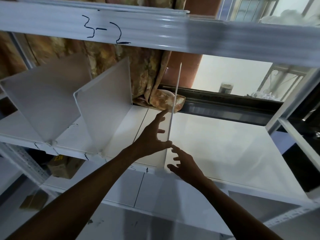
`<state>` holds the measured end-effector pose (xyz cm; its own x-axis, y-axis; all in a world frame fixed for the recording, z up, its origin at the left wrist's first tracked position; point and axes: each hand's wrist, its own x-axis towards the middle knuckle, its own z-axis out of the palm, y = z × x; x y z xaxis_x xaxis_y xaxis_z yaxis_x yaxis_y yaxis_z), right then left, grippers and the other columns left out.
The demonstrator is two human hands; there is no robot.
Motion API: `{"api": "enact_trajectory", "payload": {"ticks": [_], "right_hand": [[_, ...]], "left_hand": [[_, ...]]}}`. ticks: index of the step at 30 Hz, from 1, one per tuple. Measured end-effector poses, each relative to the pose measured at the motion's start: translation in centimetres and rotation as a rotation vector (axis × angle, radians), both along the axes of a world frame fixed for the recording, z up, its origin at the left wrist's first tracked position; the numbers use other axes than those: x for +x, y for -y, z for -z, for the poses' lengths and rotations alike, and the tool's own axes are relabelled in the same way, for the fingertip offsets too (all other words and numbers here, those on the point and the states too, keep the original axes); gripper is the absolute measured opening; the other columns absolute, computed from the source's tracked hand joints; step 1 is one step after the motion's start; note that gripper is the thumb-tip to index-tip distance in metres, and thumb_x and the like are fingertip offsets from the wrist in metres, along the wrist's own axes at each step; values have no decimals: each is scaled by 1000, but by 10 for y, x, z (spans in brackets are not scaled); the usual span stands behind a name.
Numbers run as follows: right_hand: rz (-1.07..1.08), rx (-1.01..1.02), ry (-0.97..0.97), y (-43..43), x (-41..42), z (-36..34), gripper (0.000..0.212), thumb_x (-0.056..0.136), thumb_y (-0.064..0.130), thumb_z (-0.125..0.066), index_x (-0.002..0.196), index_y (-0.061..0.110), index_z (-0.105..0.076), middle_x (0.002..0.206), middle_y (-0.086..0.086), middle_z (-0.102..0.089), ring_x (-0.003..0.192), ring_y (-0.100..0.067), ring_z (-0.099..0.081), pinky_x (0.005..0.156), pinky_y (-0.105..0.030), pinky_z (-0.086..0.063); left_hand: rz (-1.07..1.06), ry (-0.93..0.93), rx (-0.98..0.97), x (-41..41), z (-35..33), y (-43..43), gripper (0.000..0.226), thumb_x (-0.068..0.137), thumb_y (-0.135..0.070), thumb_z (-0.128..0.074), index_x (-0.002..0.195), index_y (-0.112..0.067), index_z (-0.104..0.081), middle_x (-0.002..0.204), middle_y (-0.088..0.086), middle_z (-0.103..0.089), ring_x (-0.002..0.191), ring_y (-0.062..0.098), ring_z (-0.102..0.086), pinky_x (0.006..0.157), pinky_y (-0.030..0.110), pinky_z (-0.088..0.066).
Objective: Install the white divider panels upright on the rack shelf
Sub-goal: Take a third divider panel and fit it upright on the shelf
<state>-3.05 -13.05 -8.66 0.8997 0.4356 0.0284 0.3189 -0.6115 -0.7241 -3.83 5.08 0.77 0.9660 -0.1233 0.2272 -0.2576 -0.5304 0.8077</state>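
Nearest, the right hand [186,166] hovers at the shelf's [225,144] front edge, fingers spread, at 3 o'clock of the edge-on divider panel [174,108], just beside it. The left hand [152,135] lies flat against the panel's 9 o'clock face, fingers splayed, thumb touching its front edge. The panel stands upright mid-shelf. Farther toward 10 o'clock, two installed dividers [105,108] stand upright. Behind hangs a patterned curtain [145,73]; above, a beam marked "3-2" [103,28].

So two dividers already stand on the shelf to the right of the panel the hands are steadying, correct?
Not quite. In the head view the two standing dividers are to the left of the panel that the left hand and right hand flank; the shelf to its right is bare.
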Motion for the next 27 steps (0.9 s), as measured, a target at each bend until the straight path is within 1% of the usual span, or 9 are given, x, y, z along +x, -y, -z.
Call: {"api": "enact_trajectory", "payload": {"ticks": [3, 7, 10, 13, 16, 18, 21, 25, 27], "right_hand": [[48, 16, 14, 7, -2, 0, 58, 86, 19, -72, 137, 24, -47, 126, -3, -60, 93, -13, -63, 74, -21, -57], [57, 23, 55, 12, -8, -5, 33, 89, 18, -67, 120, 18, -56, 95, 1, -64, 70, -4, -64, 60, -11, -50], [103, 24, 55, 13, -13, -6, 18, 92, 17, -63, 110, 15, -60, 81, 5, -64, 61, 1, -62, 56, -8, -46], [164, 25, 33, 14, -17, -3, 7, 92, 24, -62, 94, 17, -64, 76, 5, -68, 63, 0, -63, 59, -12, -46], [204, -35, -30, 14, -23, 3, 26, 94, 33, -58, 80, 13, -65, 77, -4, -71, 71, -16, -67, 70, -33, -54], [204, -106, -95, 15, -27, 10, 42, 95, 41, -54, 78, 4, -67, 76, -11, -72, 70, -24, -69, 73, -39, -57], [226, -101, -201, 14, -33, 22, 62, 90, 55, -49, 78, -3, -67, 74, -18, -72, 67, -32, -69, 73, -48, -60], [310, 18, -396, 10, -45, 28, 57, 94, 52, -51, 83, -1, -73, 79, -14, -75, 66, -26, -71, 76, -37, -60], [351, 91, -524, 7, -49, 29, 56, 94, 52, -51, 93, 0, -69, 87, -16, -73, 70, -25, -69, 70, -32, -57]], "left_hand": [[6, -30, 53, -7, 6, -8, 92, 74, -22, -82, 148, -30, -27, 151, 1, -39, 121, 21, -54, 76, 16, -54], [-70, -60, 42, -17, 14, -16, 72, 79, -10, -72, 142, -25, -39, 143, 2, -46, 111, 18, -58, 79, 22, -55], [-191, -98, -21, -24, 18, -16, 51, 84, -9, -67, 131, -20, -51, 125, 1, -58, 97, 17, -63, 70, 15, -50], [-293, -184, -38, -30, 29, -17, 31, 86, -17, -66, 116, -19, -59, 106, -2, -64, 87, 15, -64, 66, 18, -48], [-321, -244, 116, -37, 46, -14, 16, 88, -28, -64, 98, -16, -65, 92, -2, -69, 85, 15, -64, 73, 24, -52], [-336, -333, 209, -42, 58, -10, 26, 90, -38, -59, 92, -13, -66, 88, 3, -71, 84, 18, -65, 80, 31, -54], [-369, -485, 227, -48, 78, -6, 50, 91, -51, -50, 89, -4, -69, 88, 11, -74, 83, 25, -69, 82, 36, -55], [-423, -703, 144, -58, 102, 0, 63, 88, -65, -44, 95, -7, -70, 94, 9, -73, 86, 25, -68, 87, 37, -56], [-432, -795, 41, -63, 108, 3, 60, 90, -63, -45, 93, -8, -68, 91, 8, -70, 78, 21, -64, 79, 32, -52]]}}
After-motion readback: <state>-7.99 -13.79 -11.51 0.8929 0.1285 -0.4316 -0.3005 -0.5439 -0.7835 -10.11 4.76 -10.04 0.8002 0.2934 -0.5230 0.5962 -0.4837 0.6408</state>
